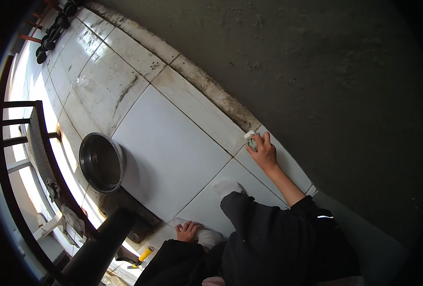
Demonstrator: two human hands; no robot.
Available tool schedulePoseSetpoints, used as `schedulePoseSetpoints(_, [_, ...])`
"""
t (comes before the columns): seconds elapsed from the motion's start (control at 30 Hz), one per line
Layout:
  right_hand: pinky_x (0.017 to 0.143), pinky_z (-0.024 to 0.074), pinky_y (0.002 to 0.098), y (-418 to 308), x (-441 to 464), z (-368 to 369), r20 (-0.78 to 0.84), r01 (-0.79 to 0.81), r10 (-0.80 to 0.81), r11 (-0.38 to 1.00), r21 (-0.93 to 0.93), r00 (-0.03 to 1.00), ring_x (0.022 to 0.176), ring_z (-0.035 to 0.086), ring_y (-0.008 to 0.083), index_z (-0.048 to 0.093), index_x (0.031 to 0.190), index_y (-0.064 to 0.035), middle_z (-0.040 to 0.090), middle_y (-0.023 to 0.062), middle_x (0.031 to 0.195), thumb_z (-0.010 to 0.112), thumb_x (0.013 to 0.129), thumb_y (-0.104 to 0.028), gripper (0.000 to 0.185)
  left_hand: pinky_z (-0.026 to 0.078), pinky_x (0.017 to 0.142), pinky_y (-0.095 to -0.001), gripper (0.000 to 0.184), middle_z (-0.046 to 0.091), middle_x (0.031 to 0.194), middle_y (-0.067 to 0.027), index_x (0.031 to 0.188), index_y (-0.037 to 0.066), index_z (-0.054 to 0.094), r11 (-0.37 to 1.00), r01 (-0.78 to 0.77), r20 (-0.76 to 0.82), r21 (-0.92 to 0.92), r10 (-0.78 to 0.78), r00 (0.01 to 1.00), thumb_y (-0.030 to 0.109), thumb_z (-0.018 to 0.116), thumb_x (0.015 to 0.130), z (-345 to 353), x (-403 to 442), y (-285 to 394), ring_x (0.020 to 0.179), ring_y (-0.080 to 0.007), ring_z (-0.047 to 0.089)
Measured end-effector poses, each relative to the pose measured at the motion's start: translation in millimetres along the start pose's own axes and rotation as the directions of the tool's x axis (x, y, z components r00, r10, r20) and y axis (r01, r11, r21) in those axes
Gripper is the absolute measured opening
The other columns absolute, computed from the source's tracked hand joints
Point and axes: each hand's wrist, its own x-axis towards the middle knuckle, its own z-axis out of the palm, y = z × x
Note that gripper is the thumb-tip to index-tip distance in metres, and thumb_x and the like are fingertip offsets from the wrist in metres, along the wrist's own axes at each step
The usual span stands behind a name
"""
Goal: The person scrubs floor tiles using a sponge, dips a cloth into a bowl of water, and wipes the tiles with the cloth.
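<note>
Along the edge of the tiled floor (173,133), the right hand (264,151) holds a green pad (255,143), fingers wrapped around it, where a grimy border strip (211,90) ends. Near a light-socked foot (210,237), the left hand (187,231) rests with bent fingers; whether they grip anything, I cannot tell. Well apart from both hands stands a metal basin (101,162).

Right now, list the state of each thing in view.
Right hand: closed around the pad
Pad: gripped, at the edging's end
Left hand: curled, at the left foot
Left foot: socked
Bowl: upright, uncovered, contents unclear
Yellow-handled tool: lying down
Near tile: mostly clean
Far tiles: dark-smeared
Edging: grimy
</note>
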Motion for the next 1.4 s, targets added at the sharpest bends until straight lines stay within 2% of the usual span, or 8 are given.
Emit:
schedulePoseSetpoints(0.13, [0.054, 0.0545, 0.0384, -11.1, -11.7, 0.2, 0.139, 0.172, -0.171, 0.985, 0.006, 0.975, 0.067, 0.062, 0.0291, 0.054, 0.105, -0.0135, 0.044, 0.0116, 0.092, 0.077, 0.067, -0.020, 0.045, 0.032, 0.079, -0.0472, 0.038, 0.058, 0.103, 0.0089, 0.099, 0.021, 0.059, 0.999, -0.031, -0.024, 0.040, 0.032, 0.999, 0.018, 0.062, 0.061, 9.1, -3.5, -5.8, 0.105, -0.0132, 0.052])
schedulePoseSetpoints(0.27, [0.055, 0.0551, 0.0383, -8.4, 5.8, 0.5, -0.002, -0.056, 0.056, 0.998, 0.005, 0.998, 0.068, 0.063, 0.0291, 0.053, 0.104, -0.0131, 0.044, 0.0105, 0.092, 0.076, 0.068, -0.022, 0.043, 0.031, 0.079, -0.0473, 0.037, 0.058, 0.103, 0.0092, 0.099, 0.021, 0.059, 1.000, -0.012, 0.008, 0.023, 0.012, 1.000, 0.019, 0.062, 0.062, 2.0, 1.0, -1.5, 0.105, -0.0130, 0.052])
schedulePoseSetpoints(0.6, [0.054, 0.0550, 0.0384, -12.9, 16.0, 6.6, 0.010, -0.045, 0.045, 0.998, 0.035, 0.999, 0.064, 0.062, 0.0300, 0.054, 0.101, -0.0123, 0.045, 0.0104, 0.093, 0.074, 0.072, -0.024, 0.037, 0.031, 0.079, -0.0472, 0.035, 0.058, 0.104, 0.0097, 0.099, 0.021, 0.059, 0.999, 0.017, 0.068, -0.027, -0.015, 0.998, 0.017, 0.061, 0.064, -8.4, 3.7, 2.1, 0.105, -0.0130, 0.052])
schedulePoseSetpoints(0.77, [0.054, 0.0549, 0.0385, -15.5, 10.8, 9.0, 0.049, 0.019, -0.022, 0.998, 0.063, 0.999, 0.064, 0.062, 0.0308, 0.054, 0.101, -0.0121, 0.046, 0.0107, 0.094, 0.073, 0.074, -0.027, 0.036, 0.032, 0.079, -0.0469, 0.035, 0.059, 0.102, 0.0095, 0.099, 0.021, 0.059, 1.000, -0.005, 0.011, 0.002, 0.005, 1.000, 0.017, 0.061, 0.064, 0.3, 2.7, -1.9, 0.105, -0.0127, 0.053])
schedulePoseSetpoints(0.93, [0.055, 0.0549, 0.0387, -22.7, 38.5, 12.1, 0.049, -0.087, 0.084, 0.995, 0.053, 0.995, 0.065, 0.062, 0.0303, 0.052, 0.103, -0.0121, 0.046, 0.0124, 0.094, 0.072, 0.077, -0.029, 0.037, 0.031, 0.078, -0.0461, 0.039, 0.058, 0.101, 0.0095, 0.099, 0.021, 0.059, 1.000, 0.004, 0.041, 0.005, -0.004, 0.999, 0.017, 0.063, 0.060, -6.6, 3.1, 3.0, 0.105, -0.0126, 0.053])
schedulePoseSetpoints(1.13, [0.054, 0.0549, 0.0390, -12.3, 10.2, 10.4, 0.023, -0.030, 0.029, 0.999, 0.040, 0.999, 0.068, 0.062, 0.0322, 0.051, 0.101, -0.0103, 0.047, 0.0126, 0.095, 0.071, 0.077, -0.028, 0.035, 0.031, 0.078, -0.0464, 0.047, 0.058, 0.105, 0.0086, 0.100, 0.021, 0.059, 1.000, -0.005, 0.040, 0.013, 0.004, 0.999, 0.018, 0.067, 0.054, -3.7, 3.5, -1.0, 0.107, -0.0133, 0.052])
schedulePoseSetpoints(1.27, [0.055, 0.0551, 0.0390, -28.8, 50.8, 14.3, 0.047, -0.123, 0.122, 0.992, 0.029, 0.991, 0.069, 0.062, 0.0319, 0.052, 0.101, -0.0109, 0.047, 0.0123, 0.094, 0.073, 0.075, -0.026, 0.037, 0.031, 0.079, -0.0473, 0.048, 0.057, 0.107, 0.0088, 0.101, 0.021, 0.058, 1.000, 0.020, 0.065, -0.005, -0.019, 0.998, 0.019, 0.068, 0.053, -2.2, -0.4, 1.8, 0.108, -0.0132, 0.051])
schedulePoseSetpoints(1.4, [0.053, 0.0549, 0.0389, -24.4, 15.0, 14.3, 0.018, 0.032, -0.034, 0.995, 0.099, 0.999, 0.066, 0.063, 0.0303, 0.053, 0.102, -0.0120, 0.046, 0.0117, 0.093, 0.075, 0.072, -0.025, 0.039, 0.032, 0.080, -0.0481, 0.046, 0.057, 0.107, 0.0091, 0.102, 0.021, 0.058, 1.000, 0.002, 0.029, 0.017, -0.002, 1.000, 0.020, 0.067, 0.057, 5.1, -0.9, -3.9, 0.109, -0.0124, 0.051])
